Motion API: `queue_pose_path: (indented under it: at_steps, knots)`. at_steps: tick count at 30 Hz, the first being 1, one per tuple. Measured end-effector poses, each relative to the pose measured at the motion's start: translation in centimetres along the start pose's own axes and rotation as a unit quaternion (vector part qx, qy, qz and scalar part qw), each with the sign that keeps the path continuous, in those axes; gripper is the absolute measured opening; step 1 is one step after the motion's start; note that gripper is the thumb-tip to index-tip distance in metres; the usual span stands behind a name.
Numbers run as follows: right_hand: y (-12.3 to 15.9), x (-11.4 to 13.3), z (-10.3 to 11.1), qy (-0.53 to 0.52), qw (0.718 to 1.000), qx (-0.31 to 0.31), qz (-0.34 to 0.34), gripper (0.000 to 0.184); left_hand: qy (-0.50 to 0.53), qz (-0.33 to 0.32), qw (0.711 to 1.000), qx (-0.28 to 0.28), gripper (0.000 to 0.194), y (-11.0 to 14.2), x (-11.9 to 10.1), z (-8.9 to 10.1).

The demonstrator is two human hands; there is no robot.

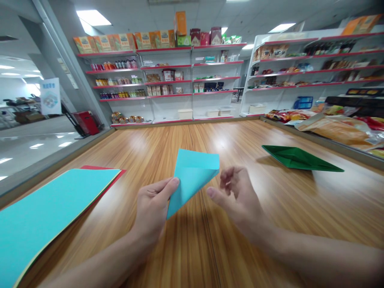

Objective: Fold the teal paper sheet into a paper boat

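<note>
Bare table point(186, 140) ahead; paper stack point(51, 208) left, green fold point(300, 159) right.

Two hands are in view, a left hand point(153, 208) and a right hand point(240, 200), over one wooden table point(186, 248). There is one folded blue paper point(192, 176), one folded green paper point(300, 158) and one stack of coloured sheets point(51, 216). Two shelf units point(168, 72) stand behind.
</note>
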State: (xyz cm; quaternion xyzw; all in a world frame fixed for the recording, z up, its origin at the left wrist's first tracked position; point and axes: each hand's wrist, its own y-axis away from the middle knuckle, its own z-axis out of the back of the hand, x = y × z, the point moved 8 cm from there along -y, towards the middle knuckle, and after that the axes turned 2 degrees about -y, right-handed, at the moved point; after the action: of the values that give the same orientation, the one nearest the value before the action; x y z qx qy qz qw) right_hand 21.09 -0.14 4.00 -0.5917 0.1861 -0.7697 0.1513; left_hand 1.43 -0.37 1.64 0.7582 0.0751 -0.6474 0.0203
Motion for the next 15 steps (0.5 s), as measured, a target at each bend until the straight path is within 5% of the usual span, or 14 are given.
queue_pose_path:
  at_steps: [2,5,15]
  knots:
    - [0.8,-1.0,-3.0,-0.109,0.978,0.143,-0.102,0.035,0.043,0.020,0.999,0.007,0.021,0.3,0.2,-0.9]
    - [2.7,0.1,-6.5,-0.203,0.921,0.307,-0.130,0.043,0.074,0.042,0.996,0.030,0.028,1.1,0.6,-2.7]
    - [4.2,-0.1,-7.5,-0.262,0.889,0.349,-0.140,0.056,0.095,0.110,0.988,0.042,0.041,2.7,1.8,-4.8]
